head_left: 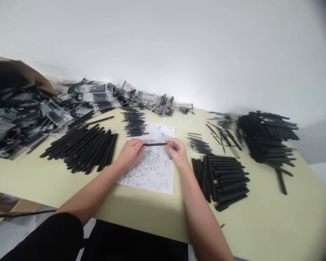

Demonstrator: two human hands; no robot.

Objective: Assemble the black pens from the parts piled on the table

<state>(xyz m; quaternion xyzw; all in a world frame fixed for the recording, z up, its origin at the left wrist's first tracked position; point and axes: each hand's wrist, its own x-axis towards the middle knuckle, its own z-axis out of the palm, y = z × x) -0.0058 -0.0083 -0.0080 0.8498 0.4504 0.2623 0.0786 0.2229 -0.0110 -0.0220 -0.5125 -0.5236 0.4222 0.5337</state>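
Note:
Between my two hands a slim black pen is held level above a scribbled white sheet of paper. My left hand is closed round the pen's left end. The fingertips of my right hand pinch its right end. Left of the paper lies a fanned pile of thick black pens. To the right are stacked more black pens, with thin black refills just above them. Another group of thin black refills lies behind the paper.
A heap of clear and black plastic packets runs along the back left, near a brown box at the edge. A tall pile of black pens stands far right. Loose thin pieces lie before it on the pale yellow table.

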